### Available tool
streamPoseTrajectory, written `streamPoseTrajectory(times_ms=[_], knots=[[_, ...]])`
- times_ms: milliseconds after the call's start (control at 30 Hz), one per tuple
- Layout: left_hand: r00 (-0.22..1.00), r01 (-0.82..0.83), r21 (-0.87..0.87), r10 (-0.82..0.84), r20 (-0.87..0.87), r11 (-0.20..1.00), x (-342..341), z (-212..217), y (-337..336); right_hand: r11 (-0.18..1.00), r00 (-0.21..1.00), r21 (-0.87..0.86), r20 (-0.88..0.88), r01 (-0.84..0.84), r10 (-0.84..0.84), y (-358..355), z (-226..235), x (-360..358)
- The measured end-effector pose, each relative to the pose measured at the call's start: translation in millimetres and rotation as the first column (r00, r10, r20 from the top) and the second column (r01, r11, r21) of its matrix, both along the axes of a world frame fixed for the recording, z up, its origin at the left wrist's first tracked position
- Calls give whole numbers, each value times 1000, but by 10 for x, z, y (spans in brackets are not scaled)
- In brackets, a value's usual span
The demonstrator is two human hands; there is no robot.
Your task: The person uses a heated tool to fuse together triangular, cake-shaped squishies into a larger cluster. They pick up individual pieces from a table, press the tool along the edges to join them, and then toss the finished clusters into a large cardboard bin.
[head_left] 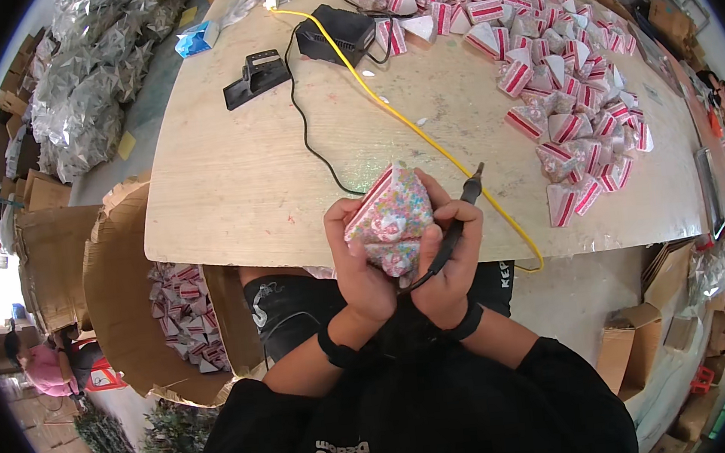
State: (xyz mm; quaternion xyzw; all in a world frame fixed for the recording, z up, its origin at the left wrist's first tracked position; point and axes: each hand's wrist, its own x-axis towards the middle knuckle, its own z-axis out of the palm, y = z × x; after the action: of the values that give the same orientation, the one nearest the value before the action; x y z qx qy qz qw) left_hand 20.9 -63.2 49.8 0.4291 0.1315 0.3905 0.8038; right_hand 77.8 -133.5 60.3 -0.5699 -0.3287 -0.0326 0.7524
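Both hands hold one small triangular packet [389, 218], pink and white with a red-striped edge, just in front of the table's near edge. My left hand [357, 266] cups its left side and underside. My right hand [451, 257] grips its right side and also clamps a black pen-shaped tool [457, 222] between the fingers, tip pointing up and away. A black cord runs from the tool's lower end under my hands.
A wooden table [229, 178] carries a heap of similar packets [574, 78] at the right, a black box unit [335, 32], a black stand [256, 76], and black and yellow cords [424, 139]. An open cardboard box [120, 308] at my left holds more packets.
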Motion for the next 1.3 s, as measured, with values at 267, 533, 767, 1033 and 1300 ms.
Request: streamPoseTrajectory(times_ms=[267, 533, 767, 1033, 1300], knots=[[611, 744, -478, -766, 201, 467, -149, 69, 699, 948, 953, -105, -67, -302, 296, -365, 168, 320], [362, 912, -345, -830, 425, 221, -309, -336, 518, 722, 843, -467, -103, -510, 529, -452, 388, 390], [294, 945, -286, -790, 538, 157, 92, -373, 315, 919, 944, -380, 254, -102, 209, -378, 437, 542], [619, 786, -430, -575, 536, 445, 573, 37, 633, 977, 966, 16, 148, 211, -211, -424, 465, 436], [740, 636, -399, -376, 558, 660, 571, 184, 727, 945, 950, 131, 51, 298, -307, -324, 667, 109]])
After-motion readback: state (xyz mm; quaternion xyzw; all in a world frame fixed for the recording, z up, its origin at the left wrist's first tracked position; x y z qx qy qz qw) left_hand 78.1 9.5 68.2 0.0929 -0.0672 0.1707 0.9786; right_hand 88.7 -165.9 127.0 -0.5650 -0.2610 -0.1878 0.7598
